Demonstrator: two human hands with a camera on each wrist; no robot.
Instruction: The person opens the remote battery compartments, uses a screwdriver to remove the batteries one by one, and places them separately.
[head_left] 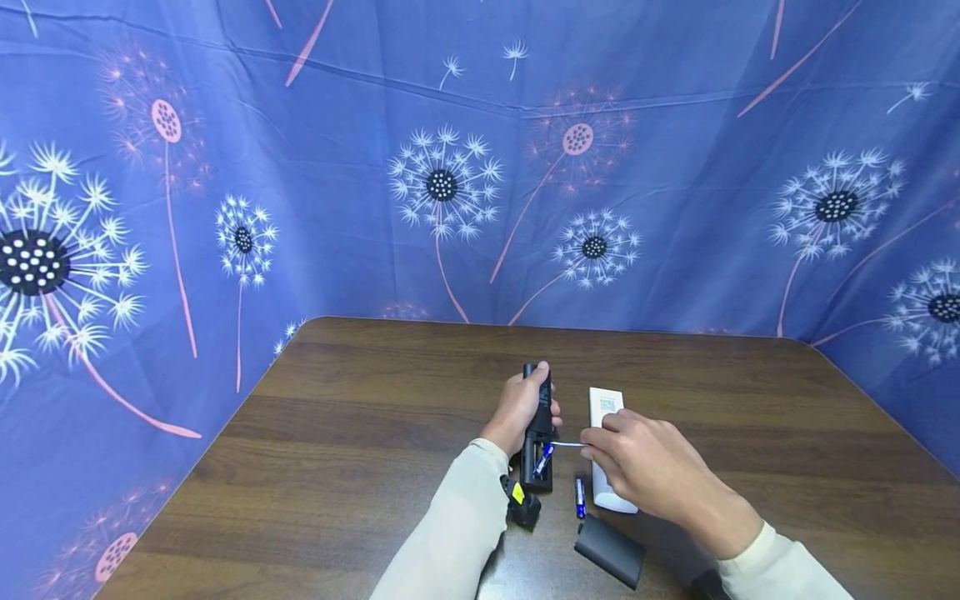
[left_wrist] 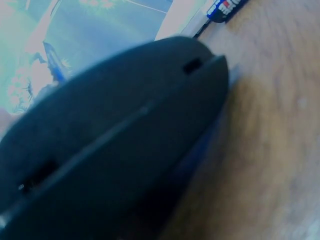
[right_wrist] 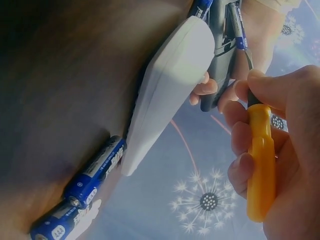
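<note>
My left hand [head_left: 517,410] grips a black remote control [head_left: 540,423] with its back facing up and its battery compartment uncovered. A blue battery [head_left: 543,458] sits tilted in that compartment, one end raised. With my right hand [head_left: 648,462] I hold a screwdriver [right_wrist: 261,165] by its yellow handle, fingers curled round it. The metal shaft reaches left, its tip right at the raised end of the battery. In the left wrist view a dark, blurred body [left_wrist: 110,130] fills much of the picture.
A white remote [head_left: 611,492] lies right of the black one, partly behind my right hand. Between them is a loose blue battery [head_left: 580,497]. A dark flat cover [head_left: 611,550] lies nearer me. Two more blue AAA batteries [right_wrist: 95,172] show beyond the white remote.
</note>
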